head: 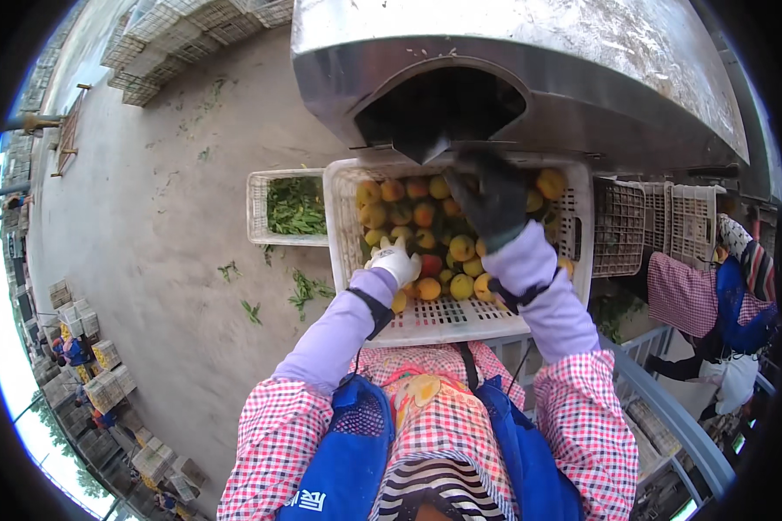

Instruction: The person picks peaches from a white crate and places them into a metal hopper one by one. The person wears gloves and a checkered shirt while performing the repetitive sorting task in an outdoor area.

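Note:
A white plastic crate (459, 329) stands before me, holding many yellow and red peaches (461, 248). My left hand (396, 261), in a white glove, rests among the peaches in the left half with its fingers apart. Whatever lies beneath its palm is hidden. My right hand (492, 198) wears a dark glove and is over the far right part of the fruit, close to the metal machine's edge. It is blurred, and I cannot see whether its curled fingers hold a peach. Just beyond the crate, a dark opening (440, 107) shows in the metal machine (560, 71).
A smaller crate (255, 208) of green leaves (296, 206) adjoins on the left. More crates (619, 228) stand at right, near another person (710, 299) and a blue-grey railing (674, 417). Loose leaves (307, 290) lie on the concrete floor (234, 352). Stacked crates (176, 42) stand far left.

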`<action>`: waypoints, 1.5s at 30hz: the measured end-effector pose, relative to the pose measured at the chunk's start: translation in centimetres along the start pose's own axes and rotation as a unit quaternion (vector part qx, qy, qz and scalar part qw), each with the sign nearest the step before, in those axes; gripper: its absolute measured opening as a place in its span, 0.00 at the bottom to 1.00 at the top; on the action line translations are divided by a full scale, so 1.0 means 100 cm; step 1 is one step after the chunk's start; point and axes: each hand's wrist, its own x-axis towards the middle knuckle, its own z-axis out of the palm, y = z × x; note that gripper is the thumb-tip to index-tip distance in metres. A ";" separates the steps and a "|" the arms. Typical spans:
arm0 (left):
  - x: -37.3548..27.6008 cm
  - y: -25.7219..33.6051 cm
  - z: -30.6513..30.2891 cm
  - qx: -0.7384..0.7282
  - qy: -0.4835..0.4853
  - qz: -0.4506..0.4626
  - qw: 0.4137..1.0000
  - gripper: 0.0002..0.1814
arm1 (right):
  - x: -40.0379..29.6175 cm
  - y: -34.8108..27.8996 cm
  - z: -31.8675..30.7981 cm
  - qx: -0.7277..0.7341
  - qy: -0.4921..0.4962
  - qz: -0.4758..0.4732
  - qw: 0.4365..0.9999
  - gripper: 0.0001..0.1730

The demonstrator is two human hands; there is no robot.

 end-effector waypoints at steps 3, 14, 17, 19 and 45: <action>0.029 -0.004 0.032 0.068 -0.018 -0.027 0.997 0.37 | -0.084 0.057 0.026 -0.212 -0.371 0.131 0.895 0.17; 0.025 -0.035 -0.012 -0.578 -0.150 0.108 0.795 0.20 | -0.117 0.053 0.019 -0.015 -0.346 0.097 0.933 0.39; -0.060 -0.013 -0.068 -0.542 -0.184 0.337 0.748 0.23 | -0.089 -0.005 -0.024 0.028 -0.270 0.006 0.963 0.47; -0.097 0.005 -0.090 -0.693 -0.295 0.205 0.626 0.28 | -0.078 -0.028 -0.033 0.086 -0.190 -0.013 0.978 0.50; -0.089 0.006 -0.135 -0.805 -0.126 0.289 0.503 0.27 | 0.050 -0.013 0.038 -0.028 0.066 0.011 0.997 0.42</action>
